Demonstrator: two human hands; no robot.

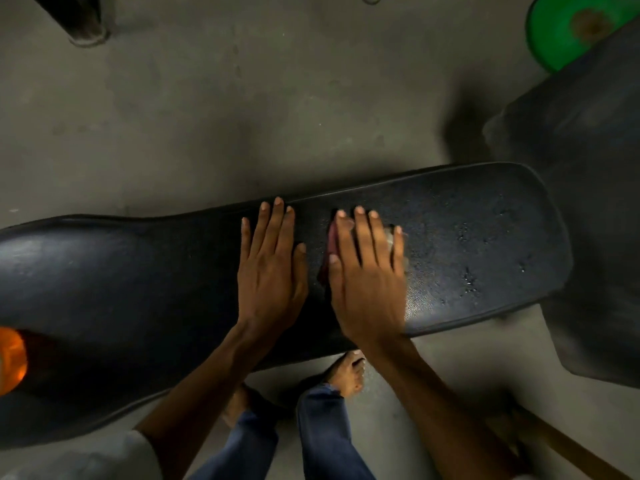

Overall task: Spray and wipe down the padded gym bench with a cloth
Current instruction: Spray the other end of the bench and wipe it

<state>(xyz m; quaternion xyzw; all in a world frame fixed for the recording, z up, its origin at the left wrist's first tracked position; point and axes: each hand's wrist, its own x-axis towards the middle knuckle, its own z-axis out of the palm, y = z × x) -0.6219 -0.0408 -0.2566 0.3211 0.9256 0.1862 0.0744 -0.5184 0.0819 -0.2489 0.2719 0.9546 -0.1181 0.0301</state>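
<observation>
Maroon cloth (328, 251), thin and limp, lies on the beaded-wet black bench pad (467, 244); it likely bunches unless pinned flat under a palm. Right hand (367, 271) covers it, fingers spread and pressed down. Left hand (272, 268) rests flat just beside, spread, bracing on the pad.

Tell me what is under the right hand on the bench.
A cloth lies under the right hand, pressed flat on the black bench pad. Only its reddish edge shows beside the thumb and a pale bit between the fingers; the rest is covered.
</observation>
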